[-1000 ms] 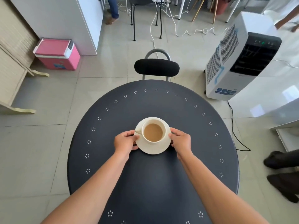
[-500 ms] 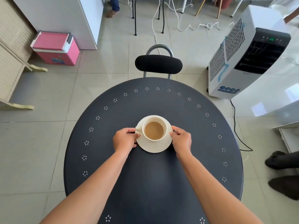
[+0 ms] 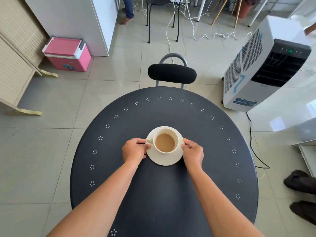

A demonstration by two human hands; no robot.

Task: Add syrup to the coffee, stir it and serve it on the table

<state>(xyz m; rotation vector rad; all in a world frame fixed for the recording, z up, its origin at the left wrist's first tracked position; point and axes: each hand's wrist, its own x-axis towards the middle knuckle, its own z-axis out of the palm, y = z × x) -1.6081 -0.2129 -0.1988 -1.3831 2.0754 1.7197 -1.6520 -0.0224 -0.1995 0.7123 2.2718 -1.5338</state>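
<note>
A cream cup full of milky coffee stands on a cream saucer near the middle of the round dark table. The cup's handle points left. My left hand grips the saucer's left rim, fingers curled by the handle. On the opposite side, my right hand holds the right rim. The saucer rests on the tabletop. No syrup or spoon is in view.
A black-backed chair stands at the table's far side. A white air cooler with a black cable is at the right, a pink cooler box at the far left. Someone's dark shoes are at the right edge.
The view has shifted slightly, so cup and saucer appear a little farther along the table. Both hands keep the same hold on the saucer.
</note>
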